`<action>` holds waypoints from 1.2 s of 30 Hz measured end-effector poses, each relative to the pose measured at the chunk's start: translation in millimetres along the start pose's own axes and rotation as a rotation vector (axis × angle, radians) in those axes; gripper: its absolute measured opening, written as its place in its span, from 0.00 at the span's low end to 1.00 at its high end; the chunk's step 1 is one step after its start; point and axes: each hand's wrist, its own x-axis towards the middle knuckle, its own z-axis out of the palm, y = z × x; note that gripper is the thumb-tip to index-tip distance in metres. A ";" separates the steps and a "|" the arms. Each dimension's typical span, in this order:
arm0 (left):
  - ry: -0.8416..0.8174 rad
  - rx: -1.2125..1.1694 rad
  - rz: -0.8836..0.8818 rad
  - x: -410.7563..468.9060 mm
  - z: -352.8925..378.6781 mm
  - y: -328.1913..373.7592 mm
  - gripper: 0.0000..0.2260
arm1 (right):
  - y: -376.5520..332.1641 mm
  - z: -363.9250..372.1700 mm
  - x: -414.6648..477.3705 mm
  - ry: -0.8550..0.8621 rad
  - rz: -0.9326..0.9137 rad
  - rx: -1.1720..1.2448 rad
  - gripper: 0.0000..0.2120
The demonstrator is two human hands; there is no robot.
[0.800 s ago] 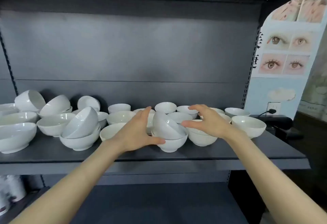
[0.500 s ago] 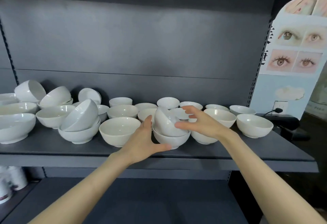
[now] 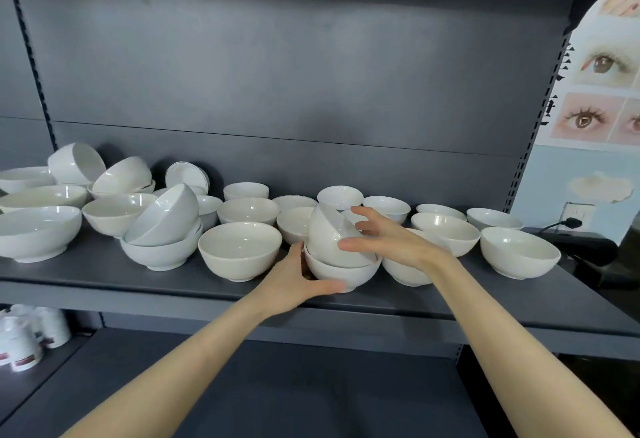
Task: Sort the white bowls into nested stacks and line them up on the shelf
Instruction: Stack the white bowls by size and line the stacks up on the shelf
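White bowls (image 3: 239,250) sit scattered across the dark shelf (image 3: 104,275), mostly upright singles, nothing lined up yet. The pair I'm on is at the front edge, mid-shelf: lower bowl (image 3: 346,273) upright on its foot, tilted bowl (image 3: 329,235) lying crooked inside it. My left hand (image 3: 294,281) grips the lower bowl, thumb low along its front wall, fingers round the far left side and hidden. I judge that's to pin it so it can't slide off the edge. My right hand (image 3: 391,242) cups the tilted bowl, thumb on its outer wall, fingers curved over the upper right, likely to roll it level so it nests. Tilted bowl: underside turned up, left and toward me as far as I can tell, mouth facing down and away into the lower bowl. No real long axis, it's round; its centre axis leans left off vertical. Another crooked pair (image 3: 162,226) sits further left and needs the same fix.
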 end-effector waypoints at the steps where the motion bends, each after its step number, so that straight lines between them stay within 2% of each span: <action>1: 0.003 -0.015 -0.006 3.0 2.5 -1.8 0.46 | 2.6 -2.7 2.3 -0.011 0.001 0.005 0.40; 3: 0.009 -0.036 -0.006 5.3 3.9 -0.3 0.43 | 3.0 -4.9 4.8 -0.024 0.007 0.001 0.38; 5: -0.010 -0.040 0.026 5.7 3.2 3.7 0.37 | -0.2 -4.1 5.6 -0.012 -0.007 0.008 0.36; 10: -0.001 -0.086 0.050 5.9 4.1 7.7 0.28 | 4.4 -3.3 13.6 0.054 -0.028 -0.001 0.43; 13: 0.035 -0.096 0.029 6.2 3.0 5.7 0.29 | 1.8 -3.0 14.4 0.069 -0.054 -0.054 0.43; 16: 0.038 -0.101 0.045 6.0 3.9 7.2 0.26 | -2.4 -6.7 13.8 0.088 -0.077 -0.090 0.40; 22: -0.028 -0.106 0.071 5.0 3.3 15.2 0.26 | -2.8 -10.3 13.8 0.052 -0.084 -0.077 0.44; 26: -0.033 -0.136 0.057 6.4 3.0 13.6 0.29 | 4.0 -16.3 11.3 0.000 -0.083 -0.092 0.43; 29: 0.001 -0.163 0.026 7.5 2.8 8.4 0.33 | 9.2 -24.4 9.1 -0.068 -0.050 -0.087 0.47; 32: 0.023 -0.174 0.003 8.0 3.1 6.4 0.36 | 13.3 -27.3 8.6 -0.082 -0.061 -0.088 0.42; 36: 0.057 -0.197 0.000 6.6 6.5 5.6 0.37 | 16.1 -29.4 7.7 -0.061 -0.081 -0.062 0.27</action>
